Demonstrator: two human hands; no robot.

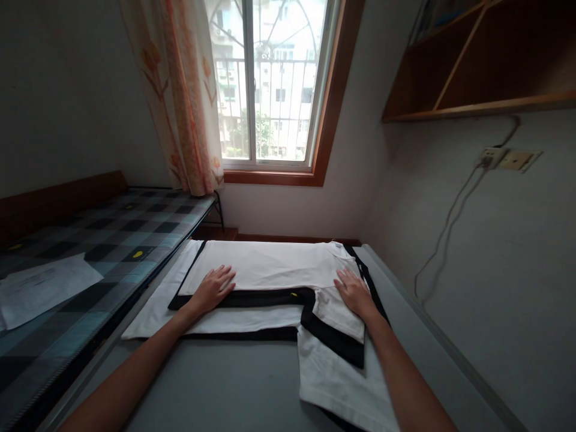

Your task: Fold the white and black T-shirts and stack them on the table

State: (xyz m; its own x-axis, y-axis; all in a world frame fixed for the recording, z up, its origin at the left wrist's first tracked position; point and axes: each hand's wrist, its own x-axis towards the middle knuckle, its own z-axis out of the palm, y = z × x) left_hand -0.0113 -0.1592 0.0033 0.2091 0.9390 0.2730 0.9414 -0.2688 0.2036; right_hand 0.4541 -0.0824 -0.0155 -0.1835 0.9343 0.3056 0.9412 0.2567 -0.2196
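Several white and black shirts lie stacked on a grey table (225,384), each folded lengthwise with sleeves toward the near right. The top white shirt (274,264) is the smallest, with its collar at the right. Below it shows a black shirt (333,339), then a larger white shirt (333,375) with black fabric under its edge. My left hand (215,288) rests flat on the left part of the top shirt, fingers spread. Near the collar and sleeve, my right hand (353,291) lies flat with its fingers apart. Neither hand grips the cloth.
A bed with a checkered mattress (157,227) stands at the left, with paper sheets (49,288) on it. Behind the table are a window (274,90) and a curtain (184,102). A wooden shelf (486,105) and a socket with cables (492,157) are on the right wall.
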